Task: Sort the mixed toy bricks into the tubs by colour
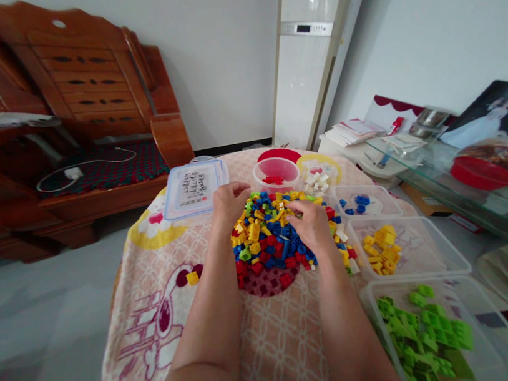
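In the head view, which I follow from a distance, I see 2 bare hands above a cloth-covered tabletop [285, 344]. The pile of mixed toy bricks [268, 242] lies on it, between and beyond the forearms, in blue, red, yellow and green. The left hand [230, 205] is at the far left edge of this pile; its fingers are bent, and I cannot tell if they grasp anything. The right hand [311, 221] is over the right part of the pile, with thumb and fingers bent toward the bricks; here also I cannot tell whether a piece is held.

Beyond the pile, I see a round tub [275, 163] with red pieces [274, 181] inside, and near it some white pieces [316, 183]. On the right are 3 clear boxes: the blue-piece box [385, 202], the yellow-piece box [428, 254] and, nearest to me, the green-piece box [481, 341]. At the far left is a blue-edged lid [194, 189]. A single yellow brick [192, 278] lies apart, left of the left forearm.
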`<action>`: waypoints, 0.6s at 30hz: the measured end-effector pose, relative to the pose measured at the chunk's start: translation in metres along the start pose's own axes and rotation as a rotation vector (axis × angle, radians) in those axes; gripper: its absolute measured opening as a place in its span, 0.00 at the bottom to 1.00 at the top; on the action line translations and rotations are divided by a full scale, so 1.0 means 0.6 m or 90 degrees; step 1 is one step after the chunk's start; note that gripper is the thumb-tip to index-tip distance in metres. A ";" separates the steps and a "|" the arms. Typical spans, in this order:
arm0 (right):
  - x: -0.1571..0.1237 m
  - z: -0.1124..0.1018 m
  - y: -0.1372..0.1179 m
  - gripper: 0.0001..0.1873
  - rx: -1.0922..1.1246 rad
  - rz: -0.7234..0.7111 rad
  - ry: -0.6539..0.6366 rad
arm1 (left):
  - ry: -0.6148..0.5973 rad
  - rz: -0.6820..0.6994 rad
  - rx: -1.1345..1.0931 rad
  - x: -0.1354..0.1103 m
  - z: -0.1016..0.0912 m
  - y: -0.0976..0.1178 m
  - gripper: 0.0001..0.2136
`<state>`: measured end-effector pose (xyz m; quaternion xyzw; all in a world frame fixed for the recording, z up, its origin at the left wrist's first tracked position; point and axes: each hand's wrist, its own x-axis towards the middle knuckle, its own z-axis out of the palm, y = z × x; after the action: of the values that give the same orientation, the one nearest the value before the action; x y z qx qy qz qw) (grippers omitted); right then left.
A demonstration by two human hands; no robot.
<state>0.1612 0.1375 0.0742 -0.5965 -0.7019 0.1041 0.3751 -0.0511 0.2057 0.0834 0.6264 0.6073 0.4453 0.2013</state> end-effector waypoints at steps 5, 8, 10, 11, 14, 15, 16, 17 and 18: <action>0.002 0.000 0.003 0.13 -0.038 0.009 -0.014 | -0.003 0.007 0.006 0.000 0.001 0.000 0.15; 0.002 -0.017 0.006 0.14 -0.018 0.033 0.003 | -0.004 0.015 0.013 0.000 0.003 0.001 0.15; 0.001 -0.032 0.005 0.13 -0.022 0.066 0.014 | -0.008 0.019 0.013 0.000 0.004 0.002 0.15; 0.000 -0.040 0.002 0.12 -0.032 0.086 0.013 | -0.011 0.019 0.012 -0.001 0.005 0.003 0.15; -0.005 -0.054 -0.011 0.10 -0.064 0.116 -0.038 | -0.021 0.015 0.014 -0.002 0.004 0.006 0.15; -0.006 -0.055 -0.016 0.10 -0.074 0.114 -0.073 | -0.022 0.013 0.015 -0.002 0.004 0.008 0.14; -0.007 -0.054 -0.022 0.09 -0.085 0.109 -0.111 | -0.024 0.011 0.016 -0.003 0.004 0.009 0.14; -0.007 -0.051 -0.027 0.09 -0.101 0.105 -0.150 | -0.025 0.011 0.017 -0.003 0.004 0.010 0.14; -0.008 -0.046 -0.033 0.09 -0.124 0.100 -0.187 | -0.026 0.012 0.017 -0.004 0.004 0.011 0.14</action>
<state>0.1641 0.1197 0.1032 -0.6613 -0.7072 0.1503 0.2001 -0.0452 0.2028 0.0866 0.6437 0.6028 0.4264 0.2011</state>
